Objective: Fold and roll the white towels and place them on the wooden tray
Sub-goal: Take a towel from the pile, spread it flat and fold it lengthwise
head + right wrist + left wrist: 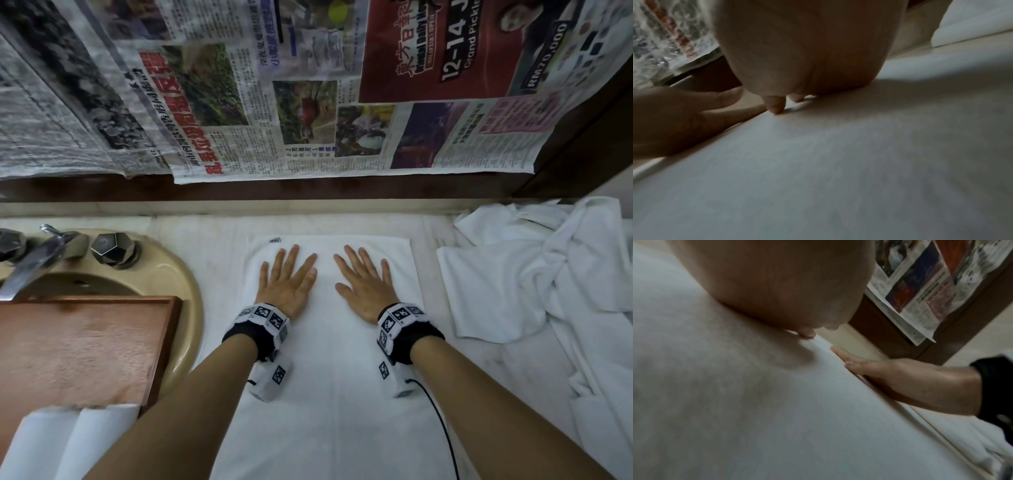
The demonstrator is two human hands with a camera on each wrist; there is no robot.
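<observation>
Head view: folded towel under both hands' fingers, spread flat.

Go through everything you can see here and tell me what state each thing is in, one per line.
Folded towel: flat on the counter, not rolled.
Left hand: open, pressing the towel.
Right hand: open, pressing the towel.
Wooden tray: over the sink, two rolled towels at its near end.
Crumpled towels: unfolded, heaped at right.
Faucet: no water visible.

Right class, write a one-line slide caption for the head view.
Both hands, left hand and right hand, press flat on a folded white towel beside a wooden tray.
</observation>
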